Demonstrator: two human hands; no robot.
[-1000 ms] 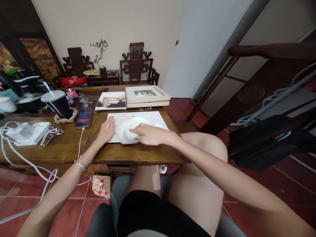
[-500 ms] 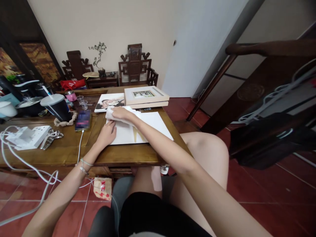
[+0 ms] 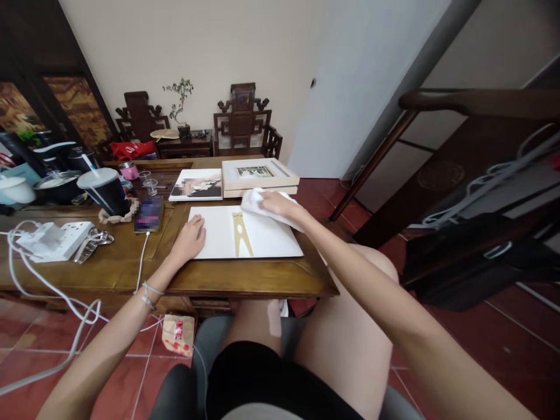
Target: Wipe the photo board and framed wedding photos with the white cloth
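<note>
- So the main thing here is a white board (image 3: 216,230) with a gold mark (image 3: 237,220), lying flat on the surface (image 3: 245,277) in the middle of the frame.
- Left hand (image 3: 190,238) is spread on the board's left edge, fingers out, grip relaxed with nothing in it. Looks like it's bracing the board, imo.
- Right hand (image 3: 276,204) has its grip bunched around a white cloth (image 3: 250,200), over the board's far right corner, just right of center in the frame.
- My read: this is a wiping pass, with the cloth at the far edge and the gold mark uncovered.
- Next move calls for light, even pressure on the cloth and a steady left hand so the board doesn't skid.
- Watch the stack (image 3: 230,173) right behind it, upper middle. The cloth is super close; can't tell if they touch.
- Phone (image 3: 149,214) and cup (image 3: 107,192) sit left of center, clear of both hands.
</note>
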